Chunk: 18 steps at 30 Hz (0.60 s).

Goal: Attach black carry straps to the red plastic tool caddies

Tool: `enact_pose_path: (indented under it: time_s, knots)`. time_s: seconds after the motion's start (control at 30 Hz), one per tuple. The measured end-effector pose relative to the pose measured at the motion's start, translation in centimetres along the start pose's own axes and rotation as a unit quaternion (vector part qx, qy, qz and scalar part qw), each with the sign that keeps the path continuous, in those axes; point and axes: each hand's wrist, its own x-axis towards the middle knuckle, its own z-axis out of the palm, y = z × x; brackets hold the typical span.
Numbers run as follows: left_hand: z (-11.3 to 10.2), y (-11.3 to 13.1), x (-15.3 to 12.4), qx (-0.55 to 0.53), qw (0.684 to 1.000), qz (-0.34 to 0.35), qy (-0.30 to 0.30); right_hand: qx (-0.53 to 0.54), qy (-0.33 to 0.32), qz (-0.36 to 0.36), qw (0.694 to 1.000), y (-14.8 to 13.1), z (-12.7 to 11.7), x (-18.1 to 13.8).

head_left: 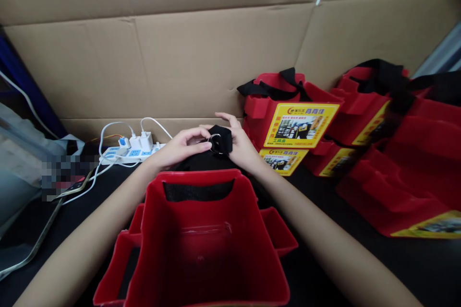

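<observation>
A red fabric tool bag (pixel 201 240) with side pockets stands open in front of me on the dark table. Beyond its far rim both my hands meet on a black strap (pixel 223 136) that carries a metal ring (pixel 214 145). My left hand (pixel 180 146) pinches the ring and strap end with curled fingers. From the other side my right hand (pixel 239 146) grips the strap, its index finger stretched out above it.
Several more red bags with black handles and yellow labels (pixel 300 124) are piled at the right. A white power strip (pixel 131 151) with chargers and cables lies at the left. A cardboard wall (pixel 180 57) closes the back.
</observation>
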Motion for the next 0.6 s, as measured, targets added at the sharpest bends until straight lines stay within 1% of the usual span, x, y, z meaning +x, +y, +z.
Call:
enact_pose_path:
  time_s: [0.07, 0.13, 0.2, 0.23, 0.27, 0.33, 0.4, 0.43, 0.47, 0.5, 0.53, 0.6]
  knots:
    - [0.1, 0.0, 0.1, 0.025, 0.999, 0.012, 0.024, 0.034, -0.021, 0.014, 0.999, 0.1, -0.3, 0.1]
    - [0.0, 0.2, 0.3, 0.036, 0.995, 0.025, 0.085, 0.114, -0.037, 0.041, 0.992, 0.0, -0.6, 0.3]
    - [-0.4, 0.7, 0.9, 0.025, 0.985, 0.043, 0.163, 0.233, -0.058, 0.077, 0.968, -0.2, -0.5, 0.3]
    - [-0.6, 1.0, 1.4, 0.019, 0.980, 0.051, 0.194, 0.289, -0.077, 0.098, 0.949, -0.3, -0.3, 0.3]
    - [-0.9, 1.3, 1.9, 0.015, 0.976, 0.058, 0.208, 0.333, -0.099, 0.119, 0.930, -0.4, 0.0, 0.1]
    - [-1.2, 2.2, 3.3, 0.010, 0.979, 0.071, 0.192, 0.382, -0.150, 0.151, 0.899, -0.5, 0.6, -0.2]
    - [-1.5, 3.2, 5.0, 0.003, 0.981, 0.098, 0.165, 0.406, -0.191, 0.161, 0.879, -0.5, 1.2, -0.4]
    - [-1.6, 3.9, 5.9, -0.002, 0.979, 0.120, 0.166, 0.417, -0.206, 0.159, 0.871, -0.4, 1.5, -0.5]
    - [-1.7, 4.6, 6.8, -0.006, 0.972, 0.146, 0.182, 0.425, -0.218, 0.154, 0.865, -0.3, 1.9, -0.5]
    - [-1.8, 5.5, 7.7, -0.010, 0.963, 0.169, 0.210, 0.425, -0.225, 0.147, 0.865, -0.1, 2.2, -0.5]
    - [-1.9, 6.4, 8.5, -0.014, 0.951, 0.187, 0.246, 0.408, -0.223, 0.140, 0.874, 0.1, 2.6, -0.5]
    - [-2.2, 8.6, 9.7, -0.032, 0.927, 0.196, 0.317, 0.339, -0.201, 0.132, 0.909, 0.3, 3.2, -0.6]
